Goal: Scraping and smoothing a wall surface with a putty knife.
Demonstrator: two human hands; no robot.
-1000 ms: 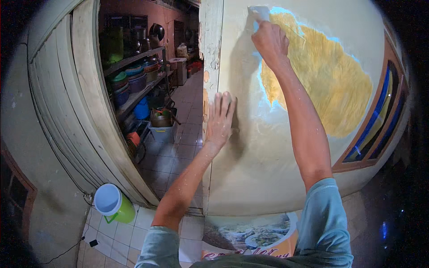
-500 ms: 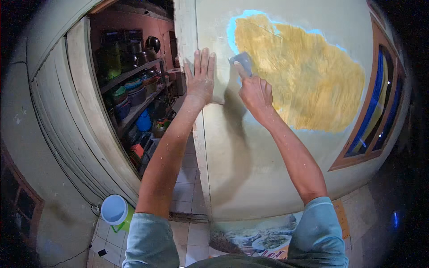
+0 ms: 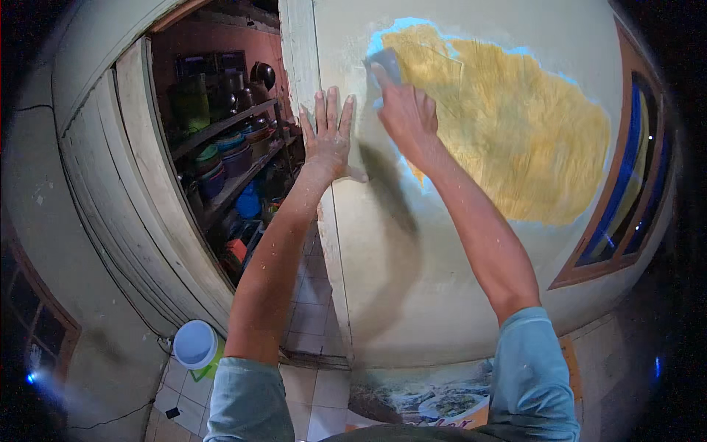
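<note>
My left hand (image 3: 328,140) lies flat against the pale wall (image 3: 383,295) at the edge of the doorway, fingers spread and holding nothing. In my right hand (image 3: 409,121) is a grey flat scraper (image 3: 388,68), its face against the wall with my index finger stretched along it. The scraper touches the upper left border of a large tan-yellow patch (image 3: 515,140) on the wall. A bright light-blue rim (image 3: 405,23) edges that patch along its top and sides. My right hand hides part of the patch's left side.
Left of my left arm a doorway opens onto shelves (image 3: 228,121) of pots and basins. A white-and-green bucket (image 3: 196,345) stands on the tiled floor (image 3: 324,390). A wood-framed window (image 3: 618,177) is at the right, and a printed sheet (image 3: 420,390) lies below me.
My right hand has slid the scraper up and slightly left along the patch's border. My left hand stays on the wall, its fingers a little more spread. The view has shifted slightly.
</note>
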